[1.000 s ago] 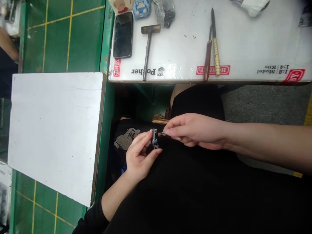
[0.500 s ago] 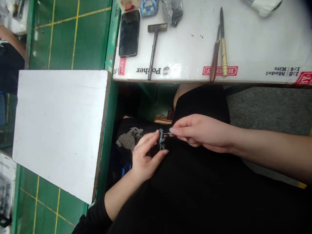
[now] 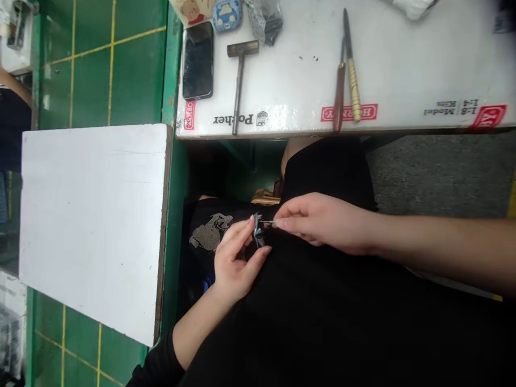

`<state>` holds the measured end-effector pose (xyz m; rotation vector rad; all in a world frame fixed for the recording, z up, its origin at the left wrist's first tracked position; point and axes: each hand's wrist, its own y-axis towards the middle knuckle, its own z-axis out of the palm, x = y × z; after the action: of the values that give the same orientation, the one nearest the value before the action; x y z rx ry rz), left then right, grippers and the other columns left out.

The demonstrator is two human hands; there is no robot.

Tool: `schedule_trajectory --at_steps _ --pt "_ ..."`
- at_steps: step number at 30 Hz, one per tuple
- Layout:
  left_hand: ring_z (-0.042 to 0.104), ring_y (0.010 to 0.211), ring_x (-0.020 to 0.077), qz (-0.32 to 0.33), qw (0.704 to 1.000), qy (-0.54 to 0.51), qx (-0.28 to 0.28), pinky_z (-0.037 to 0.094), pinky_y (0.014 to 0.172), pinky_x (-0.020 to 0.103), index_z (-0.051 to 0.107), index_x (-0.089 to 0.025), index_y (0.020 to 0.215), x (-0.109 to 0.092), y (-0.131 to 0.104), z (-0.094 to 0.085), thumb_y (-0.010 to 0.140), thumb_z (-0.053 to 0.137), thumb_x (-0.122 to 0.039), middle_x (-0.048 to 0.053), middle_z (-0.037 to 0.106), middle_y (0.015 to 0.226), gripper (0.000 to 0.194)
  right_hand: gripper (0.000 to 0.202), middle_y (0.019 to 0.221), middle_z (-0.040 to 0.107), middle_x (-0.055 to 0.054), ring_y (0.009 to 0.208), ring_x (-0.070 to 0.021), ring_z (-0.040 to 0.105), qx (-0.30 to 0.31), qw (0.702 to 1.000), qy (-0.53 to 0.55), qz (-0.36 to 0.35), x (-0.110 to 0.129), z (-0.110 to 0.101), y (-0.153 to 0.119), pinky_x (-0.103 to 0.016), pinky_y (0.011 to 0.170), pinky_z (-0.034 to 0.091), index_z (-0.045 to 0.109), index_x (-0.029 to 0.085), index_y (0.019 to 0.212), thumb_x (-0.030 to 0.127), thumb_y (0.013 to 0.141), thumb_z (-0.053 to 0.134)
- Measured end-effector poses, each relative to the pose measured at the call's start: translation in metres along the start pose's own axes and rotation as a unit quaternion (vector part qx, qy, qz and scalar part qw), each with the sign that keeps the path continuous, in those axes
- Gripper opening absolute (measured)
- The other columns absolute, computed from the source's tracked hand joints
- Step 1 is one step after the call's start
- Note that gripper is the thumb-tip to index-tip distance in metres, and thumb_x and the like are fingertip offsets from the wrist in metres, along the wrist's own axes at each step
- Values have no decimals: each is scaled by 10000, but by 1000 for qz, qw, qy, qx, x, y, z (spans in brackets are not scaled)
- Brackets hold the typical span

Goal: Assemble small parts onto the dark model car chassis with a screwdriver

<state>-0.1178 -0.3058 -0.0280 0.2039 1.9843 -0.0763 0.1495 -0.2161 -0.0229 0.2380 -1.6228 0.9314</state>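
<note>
Over my lap, my left hand [image 3: 237, 258] grips a small dark grey plastic-looking part [image 3: 258, 231] between thumb and fingers. The part is upright, with an uneven outline; its exact kind is too small to make out. My right hand [image 3: 310, 221] pinches a thin metal tool [image 3: 266, 221] whose far end reaches the upper part of the grey piece. The tool's handle is hidden inside the right fingers. Whether its tip touches or enters the part cannot be told.
On the table [image 3: 397, 70] ahead lie a phone [image 3: 198, 60], a T-shaped hammer-like tool [image 3: 239, 80], two slim handled tools, one brown [image 3: 339, 97] and one yellow [image 3: 353, 86], and a plastic bag [image 3: 266, 21]. A white board [image 3: 92, 226] lies at left. Another person's arm [image 3: 14, 86] shows far left.
The view has shifted slightly, so the table things sit further left. Both hands keep their holds; the grey part looks slightly turned, and the tool stays against its upper area.
</note>
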Motion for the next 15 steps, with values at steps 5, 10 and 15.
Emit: schedule_trajectory --at_steps 5,10,15 --pt "837 1345 332 -27 999 -13 -26 764 1049 415 770 -333 1642 -1 -1 2 1031 943 -242 147 786 1562 642 310 1055 794 -62 874 -204 730 -11 997 -21 -71 2 -9 2 -316 777 573 817 214 1306 412 1068 805" --pt "849 1276 301 -10 999 -46 15 758 1000 381 774 -323 1634 -3 6 1 1054 912 -224 142 793 1525 604 476 956 790 -119 823 -256 695 -104 838 -397 -360 -9 0 -5 -381 707 505 864 144 1296 237 1240 401" --pt "804 1327 311 54 998 21 36 722 1116 471 786 -291 1609 0 11 -5 1030 925 -175 132 814 1447 607 311 920 784 -79 732 -206 676 -49 984 -146 -94 10 1 -1 -329 660 503 866 189 1107 334 1182 602"
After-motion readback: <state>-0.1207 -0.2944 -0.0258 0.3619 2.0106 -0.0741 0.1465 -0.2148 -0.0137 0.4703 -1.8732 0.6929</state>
